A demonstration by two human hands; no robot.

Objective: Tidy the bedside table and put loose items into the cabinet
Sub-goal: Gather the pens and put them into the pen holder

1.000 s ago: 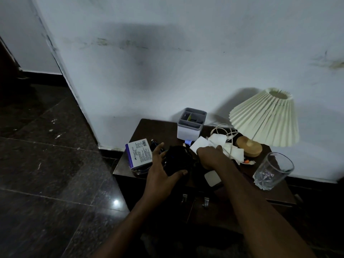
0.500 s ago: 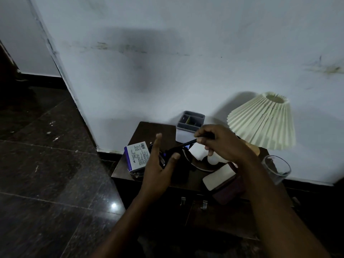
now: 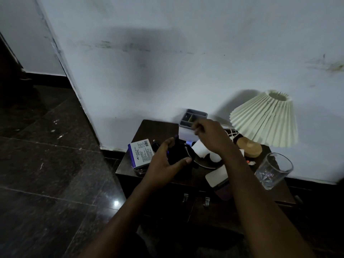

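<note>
On the dark bedside table (image 3: 154, 129) my left hand (image 3: 163, 162) grips a black pouch (image 3: 179, 152) with a small chain, thumb on one side and fingers on the other. My right hand (image 3: 210, 135) hovers with curled fingers at the rim of the grey compartment organiser (image 3: 195, 116) by the wall; its fingertips are blurred and no pen shows in them. A blue-and-white box (image 3: 141, 152) lies at the left edge. White papers (image 3: 200, 149) and a white flat device (image 3: 216, 176) lie under my right forearm. The cabinet door handles (image 3: 186, 197) sit below the tabletop.
A pleated cream lamp shade (image 3: 264, 118) on a wooden base (image 3: 249, 147) stands at the back right. A drinking glass (image 3: 271, 170) stands close to the right front edge. White cable (image 3: 230, 133) coils by the lamp. Wall behind, dark tiled floor to the left.
My right hand picked up a dark pen from beside the pouch and carried it up and back to the grey organiser. My left hand stayed on the black pouch.
</note>
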